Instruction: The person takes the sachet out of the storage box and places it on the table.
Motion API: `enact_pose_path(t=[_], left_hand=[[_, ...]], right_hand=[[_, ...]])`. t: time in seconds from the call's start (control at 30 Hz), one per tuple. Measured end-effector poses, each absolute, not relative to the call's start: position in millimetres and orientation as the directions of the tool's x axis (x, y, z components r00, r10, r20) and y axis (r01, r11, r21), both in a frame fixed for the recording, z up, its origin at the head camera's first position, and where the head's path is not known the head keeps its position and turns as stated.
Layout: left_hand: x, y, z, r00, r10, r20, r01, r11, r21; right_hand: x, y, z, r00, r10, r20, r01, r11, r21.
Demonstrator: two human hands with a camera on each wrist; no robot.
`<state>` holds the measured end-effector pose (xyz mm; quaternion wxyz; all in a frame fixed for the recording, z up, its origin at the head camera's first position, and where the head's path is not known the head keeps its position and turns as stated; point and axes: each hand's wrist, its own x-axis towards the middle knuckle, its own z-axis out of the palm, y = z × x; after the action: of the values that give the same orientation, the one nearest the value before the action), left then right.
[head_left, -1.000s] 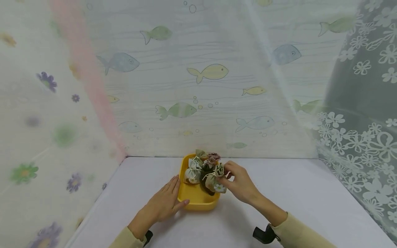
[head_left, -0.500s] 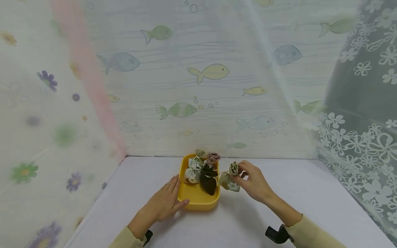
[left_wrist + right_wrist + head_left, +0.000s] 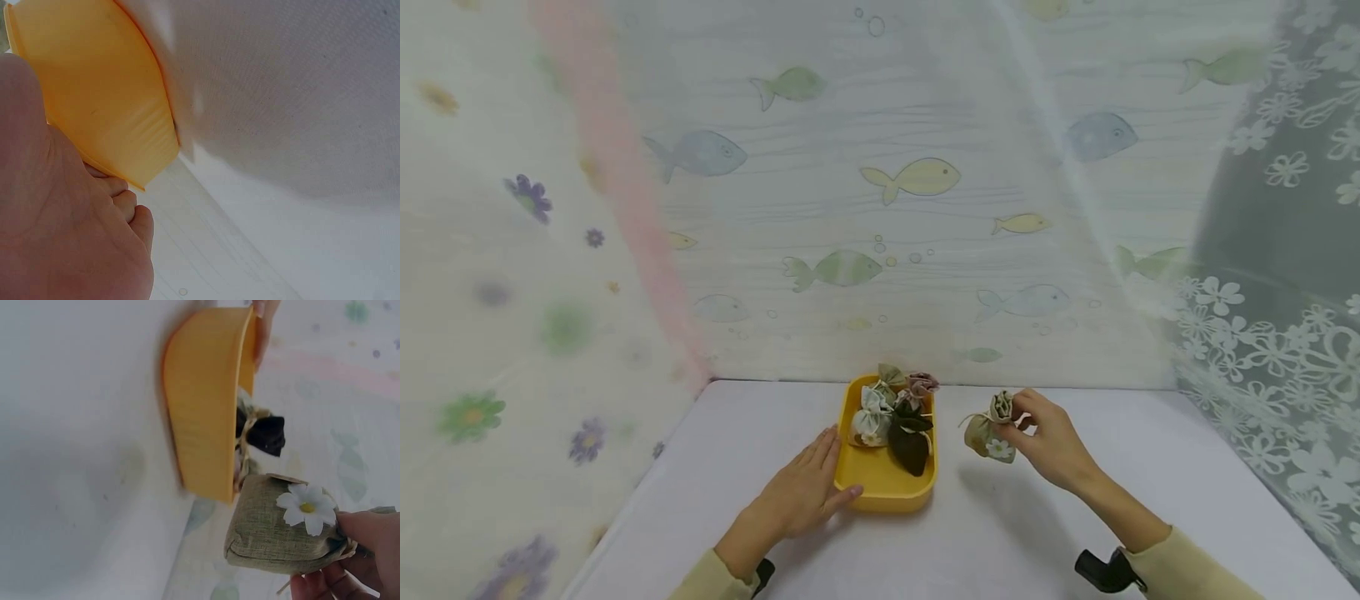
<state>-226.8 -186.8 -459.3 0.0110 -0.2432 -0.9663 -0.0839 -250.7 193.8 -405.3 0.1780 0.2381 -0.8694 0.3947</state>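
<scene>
My right hand (image 3: 1052,440) pinches a small green fabric pouch (image 3: 275,528) by its gathered neck, with a white daisy on its side. The pouch hangs above the table, to the right of a yellow plastic tub (image 3: 887,503). My left hand (image 3: 797,490) lies along the tub's left side with straight fingers, the thumb at its front rim. Inside the tub sit a dark pouch (image 3: 908,448), a pale pouch with a flower (image 3: 869,423), a pinkish pouch (image 3: 921,385) and an olive one (image 3: 891,375) behind. In the left wrist view the palm faces the tub's wall (image 3: 106,81).
A white tabletop (image 3: 1000,533) spreads around the tub. Behind it hangs a pale curtain (image 3: 925,275) printed with fish, and flowered sheets (image 3: 535,333) close off the sides. A black wrist camera (image 3: 1105,572) sits at the right sleeve.
My right hand has lifted the green pouch away from the tub's right edge and carried it right over the table. The left hand has stayed on the tub.
</scene>
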Motion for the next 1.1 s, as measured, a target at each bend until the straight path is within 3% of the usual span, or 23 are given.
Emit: enact_pose_path(t=[1.1], left_hand=[[-228,-187,-456,-0.884,0.467,0.005,0.462,0.874,0.149]], right_hand=[[-288,279,-427,-0.851,-0.199,0.486,-0.461,0.727,-0.510]])
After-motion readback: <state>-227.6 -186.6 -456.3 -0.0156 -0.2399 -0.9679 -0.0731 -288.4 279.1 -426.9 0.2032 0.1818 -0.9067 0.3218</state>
